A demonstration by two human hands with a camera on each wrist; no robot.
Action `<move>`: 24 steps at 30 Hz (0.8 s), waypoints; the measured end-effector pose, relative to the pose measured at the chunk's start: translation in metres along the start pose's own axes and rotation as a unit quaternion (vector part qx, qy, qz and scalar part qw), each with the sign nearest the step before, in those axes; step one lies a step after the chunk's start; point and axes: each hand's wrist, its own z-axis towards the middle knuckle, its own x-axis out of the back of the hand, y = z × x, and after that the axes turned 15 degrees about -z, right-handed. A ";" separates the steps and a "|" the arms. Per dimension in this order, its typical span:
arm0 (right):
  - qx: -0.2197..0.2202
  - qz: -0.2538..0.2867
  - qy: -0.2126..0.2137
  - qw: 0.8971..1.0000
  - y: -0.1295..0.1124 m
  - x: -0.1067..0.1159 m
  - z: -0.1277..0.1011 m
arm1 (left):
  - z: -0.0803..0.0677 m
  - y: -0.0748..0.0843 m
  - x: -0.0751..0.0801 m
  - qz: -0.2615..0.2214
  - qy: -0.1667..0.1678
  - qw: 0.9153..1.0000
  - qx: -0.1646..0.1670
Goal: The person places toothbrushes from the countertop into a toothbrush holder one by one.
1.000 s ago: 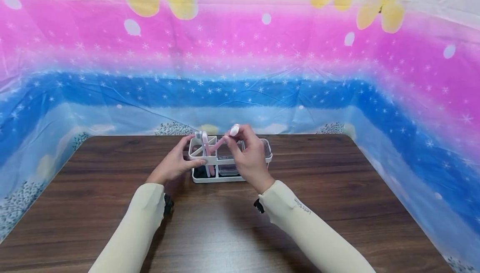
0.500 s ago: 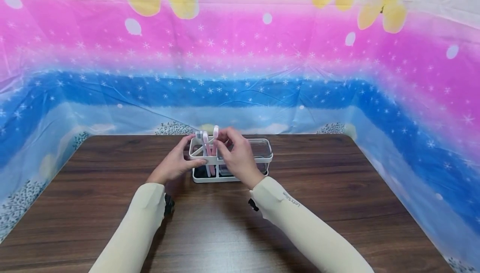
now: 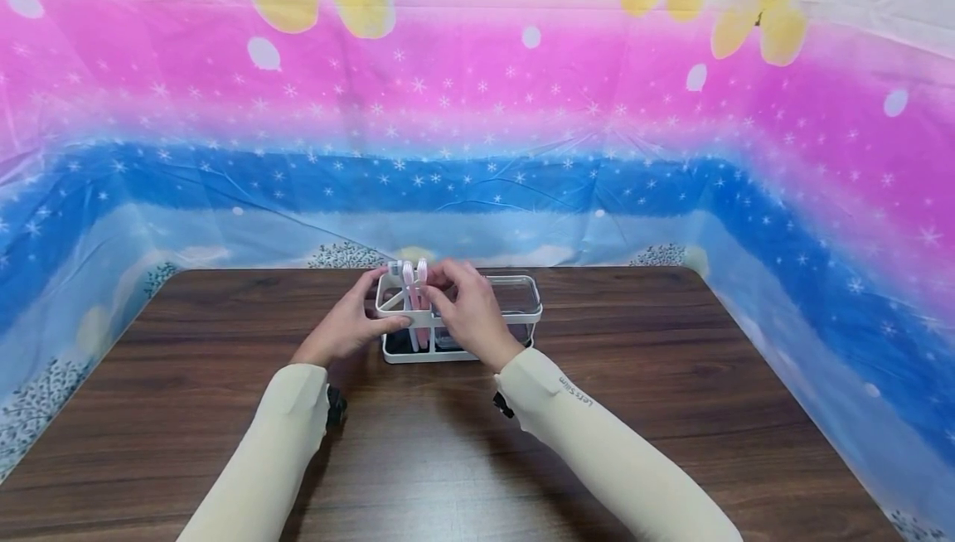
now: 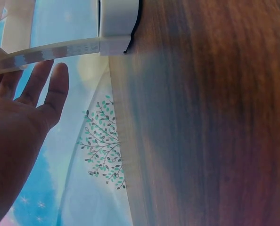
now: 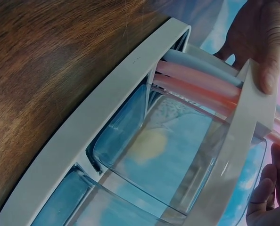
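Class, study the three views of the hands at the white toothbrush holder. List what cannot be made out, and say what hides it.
- Head view: right hand fingertips, hidden behind the pink toothbrushes.
- Left wrist view: white holder cut off by the top edge.
- Right wrist view: brush heads, out of frame.
- Head view: sleeve lettering, too small.

The head camera looks forward and down over the tabletop (image 3: 448,459). Both wrist cameras sit very close, each facing the white holder (image 3: 460,322) that all views share.
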 end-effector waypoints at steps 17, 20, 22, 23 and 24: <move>-0.007 -0.012 -0.016 1.000 0.009 0.000 -0.006 | 0.002 -0.004 -0.001 0.000 -0.004 1.000 -0.009; -0.007 -0.014 -0.017 1.000 0.013 0.001 -0.008 | 0.001 -0.004 0.000 0.001 -0.004 1.000 -0.007; -0.008 -0.015 -0.019 1.000 0.015 0.002 -0.010 | 0.001 -0.004 0.000 0.002 -0.003 1.000 -0.005; -0.009 -0.016 -0.021 1.000 0.016 0.003 -0.011 | 0.001 -0.004 0.001 0.003 -0.003 1.000 -0.004; -0.010 -0.016 -0.022 1.000 0.017 0.003 -0.011 | 0.001 -0.004 0.001 0.004 -0.003 1.000 -0.003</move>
